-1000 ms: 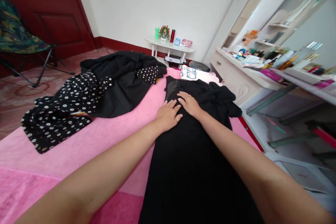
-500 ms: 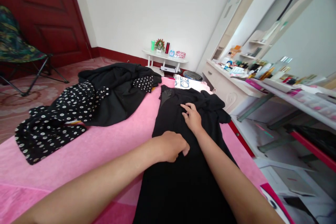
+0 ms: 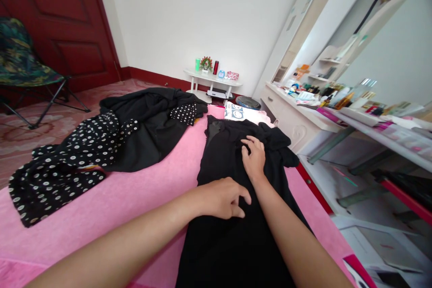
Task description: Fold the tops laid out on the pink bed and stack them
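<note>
Bedroom, white walls, dark red door (image 3: 64,22) at left. Work surface: bed with a pink cover (image 3: 135,193) running away from the camera.

Black garment (image 3: 222,234) lies lengthwise on the right half of the cover, near end under the forearms, far end bunched toward the bed's far edge.

Left hand (image 3: 222,198): palm down on the garment's middle, fingers loosely curled, fingertips and thumb touching the cloth (whether they pinch a fold cannot be told).

Right hand (image 3: 254,158): farther up the same garment, flat on the fabric, fingers spread and slightly bent, just short of the bunched far end. Garment thus lies beneath both hands and extends past each.

Left of the garment, well apart across bare pink cover: a heap of black polka-dot cloth (image 3: 64,166) with a plain black piece (image 3: 151,117) on top.

Beyond the bed: small white side table (image 3: 212,82) with bottles and a plant. Right: white dresser (image 3: 303,119) crowded with cosmetics. Folding chair (image 3: 23,63) by the door.
</note>
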`<state>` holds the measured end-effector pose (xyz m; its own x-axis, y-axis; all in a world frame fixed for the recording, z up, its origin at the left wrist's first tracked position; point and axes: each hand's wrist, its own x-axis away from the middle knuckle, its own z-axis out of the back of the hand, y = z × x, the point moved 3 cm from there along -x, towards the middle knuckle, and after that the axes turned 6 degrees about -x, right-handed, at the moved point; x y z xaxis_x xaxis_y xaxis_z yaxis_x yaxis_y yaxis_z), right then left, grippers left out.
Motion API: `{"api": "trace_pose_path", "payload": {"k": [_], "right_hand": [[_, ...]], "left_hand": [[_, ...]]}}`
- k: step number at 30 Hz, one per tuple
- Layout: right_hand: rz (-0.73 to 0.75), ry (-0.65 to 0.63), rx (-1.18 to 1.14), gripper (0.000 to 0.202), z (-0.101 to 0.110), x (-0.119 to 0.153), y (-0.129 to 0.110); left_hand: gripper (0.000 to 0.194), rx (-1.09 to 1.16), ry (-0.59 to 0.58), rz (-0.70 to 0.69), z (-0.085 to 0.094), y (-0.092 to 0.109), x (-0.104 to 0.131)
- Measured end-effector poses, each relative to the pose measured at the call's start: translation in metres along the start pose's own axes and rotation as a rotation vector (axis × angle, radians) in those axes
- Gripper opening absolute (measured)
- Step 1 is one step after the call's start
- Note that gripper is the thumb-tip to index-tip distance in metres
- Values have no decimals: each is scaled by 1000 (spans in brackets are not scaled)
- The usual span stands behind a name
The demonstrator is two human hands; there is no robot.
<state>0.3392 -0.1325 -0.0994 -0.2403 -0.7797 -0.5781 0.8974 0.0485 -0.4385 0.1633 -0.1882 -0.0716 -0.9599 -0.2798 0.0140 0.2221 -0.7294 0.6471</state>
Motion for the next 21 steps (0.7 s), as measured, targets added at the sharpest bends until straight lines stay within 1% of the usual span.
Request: {"api": "trace_pose_path", "payload": {"k": [1, 2, 4, 5, 6, 8, 10, 12, 14, 16, 18, 19, 21], "right_hand": [[1, -26, 30, 34, -1, 0, -1], [-7, -89, 57, 36, -3, 0, -1], [-36, -241, 102, 38, -10, 0, 0], [-51, -294, 119, 39, -14, 1, 1], [-64, -316, 131, 39, -16, 2, 2], [-76, -301, 138, 40, -17, 3, 3], [-72, -281, 127, 39, -15, 4, 3], [-40, -270, 105, 36, -10, 2, 2], [4, -240, 81, 32, 0, -9, 4], [16, -163, 75, 30, 14, -31, 10], [-18, -56, 95, 31, 29, -61, 24], [-66, -24, 132, 30, 36, -77, 34], [-205, -47, 240, 31, 45, -105, 58]], "left_hand": [[30, 23, 81, 19, 3, -3, -2], [31, 9, 191, 44, 8, -7, -5], [39, -135, 419, 127, 15, -20, -9], [47, -234, 491, 185, 17, -28, -10], [54, -325, 517, 242, 17, -38, -11], [63, -444, 475, 326, 13, -56, -13], [66, -490, 416, 357, 9, -70, -14], [66, -513, 396, 358, 6, -76, -14], [65, -520, 401, 358, 5, -77, -14], [64, -514, 406, 353, 5, -76, -14], [63, -504, 407, 351, 6, -75, -15], [63, -500, 407, 351, 7, -76, -15], [64, -493, 408, 351, 7, -76, -15]]}}
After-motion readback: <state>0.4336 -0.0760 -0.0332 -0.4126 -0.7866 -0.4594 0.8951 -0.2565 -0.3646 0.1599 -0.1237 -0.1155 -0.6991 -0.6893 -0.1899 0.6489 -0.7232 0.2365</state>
